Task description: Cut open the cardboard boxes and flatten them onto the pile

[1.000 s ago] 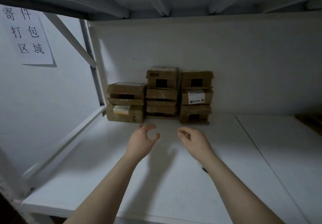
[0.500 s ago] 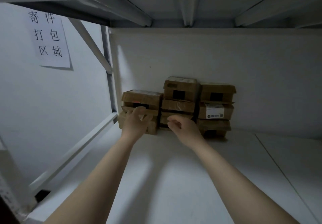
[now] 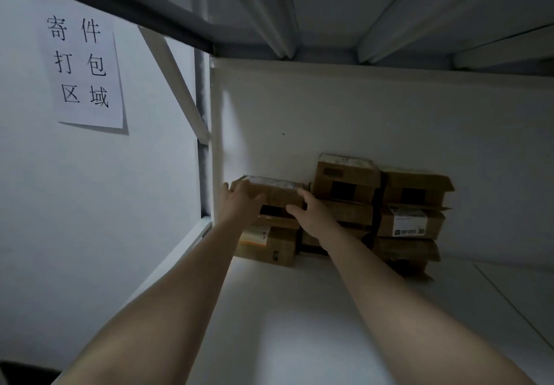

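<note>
Several small brown cardboard boxes stand stacked in three columns against the back wall of a white shelf (image 3: 299, 309). The top box of the left column (image 3: 280, 193) is taped and has a label on its lid. My left hand (image 3: 238, 204) grips its left end, fingers curled over the top edge. My right hand (image 3: 314, 215) grips its right end, fingers wrapped round the corner. Under it sits a box with an orange label (image 3: 266, 242). The middle column (image 3: 344, 183) and the right column (image 3: 412, 219) stand untouched.
A paper sign with printed characters (image 3: 82, 69) hangs on the left wall. A white diagonal brace (image 3: 177, 84) and an upright post (image 3: 205, 159) frame the shelf's left side. The upper shelf's ribbed underside (image 3: 359, 9) hangs low overhead.
Both hands reached forward from the open shelf to the left stack and closed round the top box's two ends. The view came closer to the boxes.
</note>
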